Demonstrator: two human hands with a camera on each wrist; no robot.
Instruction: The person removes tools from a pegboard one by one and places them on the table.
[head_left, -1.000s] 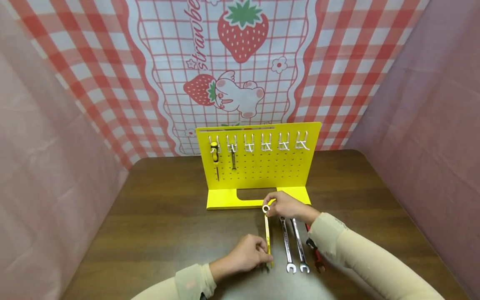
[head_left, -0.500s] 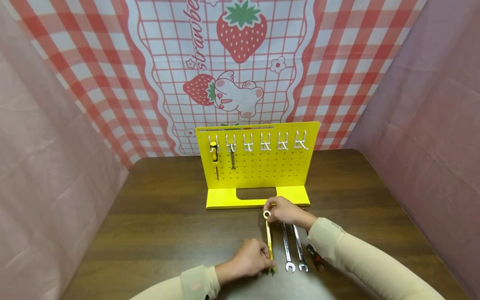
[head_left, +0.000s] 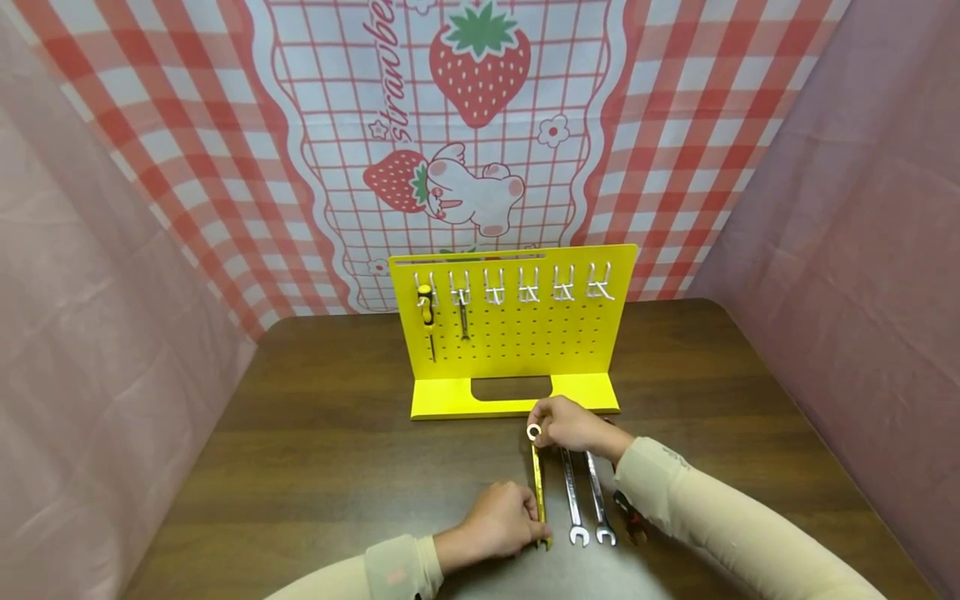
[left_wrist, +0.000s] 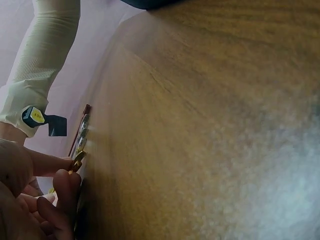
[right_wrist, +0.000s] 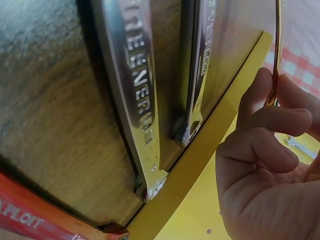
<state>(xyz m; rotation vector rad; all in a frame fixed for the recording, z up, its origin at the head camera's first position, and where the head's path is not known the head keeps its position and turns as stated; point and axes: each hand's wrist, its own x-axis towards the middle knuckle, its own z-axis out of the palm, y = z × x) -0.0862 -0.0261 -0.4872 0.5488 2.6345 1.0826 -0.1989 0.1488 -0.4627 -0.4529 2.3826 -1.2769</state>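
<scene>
Both hands hold a gold-coloured combination wrench [head_left: 538, 487] by its two ends, in front of the yellow pegboard. My left hand [head_left: 501, 518] pinches the near, open-jaw end between thumb and fingers. At the far ring end, my right hand [head_left: 568, 425] pinches with thumb and forefinger, as the right wrist view shows. Two silver combination wrenches [head_left: 572, 500] lie side by side just right of it, their ring ends hidden under the right hand in the head view. A red-handled tool [right_wrist: 25, 212] lies beyond them, mostly hidden by the right sleeve.
The yellow pegboard [head_left: 517, 358] stands behind the hands on the brown wooden table [head_left: 322, 467]. A yellow-and-black screwdriver [head_left: 426, 307] and a small wrench [head_left: 463, 321] hang on its left hooks. Several white hooks [head_left: 562, 285] to their right hold nothing. A strawberry-print cloth [head_left: 480, 150] hangs behind.
Both hands have come slightly nearer the person, bringing the gold-coloured wrench along and lower, with its open end more in sight. The grips stay the same.
</scene>
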